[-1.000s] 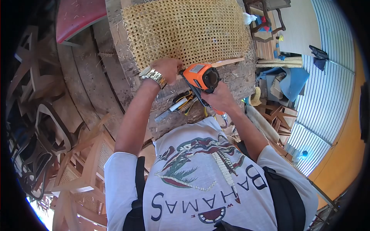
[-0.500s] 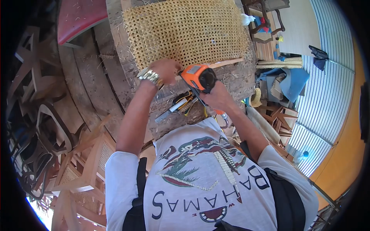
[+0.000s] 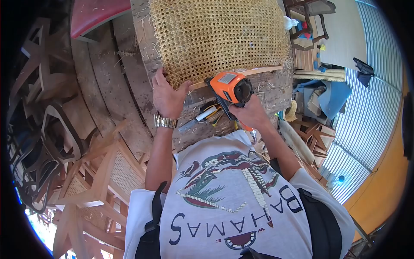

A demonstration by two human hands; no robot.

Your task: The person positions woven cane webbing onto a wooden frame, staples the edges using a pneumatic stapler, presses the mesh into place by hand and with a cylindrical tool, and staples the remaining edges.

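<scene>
My right hand (image 3: pixel 251 113) is wrapped round the grip of an orange and black nail gun (image 3: pixel 233 86). Its nose meets the near edge of a woven cane sheet (image 3: pixel 220 39), beside a thin wooden strip (image 3: pixel 258 70) along that edge. At the sheet's near left corner is my left hand (image 3: pixel 169 98), wearing a metal watch, with thumb and fingers spread. Its fingertips reach the corner; whether they press on it I cannot tell. Below the nail gun lie a white-handled tool (image 3: pixel 205 114) and other hand tools, partly hidden.
The worn wooden bench (image 3: pixel 269 88) is strewn with cane scraps. A red padded seat (image 3: pixel 97 17) is at the upper left. Wooden chair frames (image 3: pixel 101 177) with cane panels crowd the lower left. A hose fitting (image 3: pixel 252 134) hangs below the gun. Corrugated metal sheeting (image 3: pixel 366 116) stands on the right.
My left hand has moved left from beside the gun to the sheet's corner, and its fingers have spread. The nail gun stays at the strip in my right hand. The whole view has shifted slightly.
</scene>
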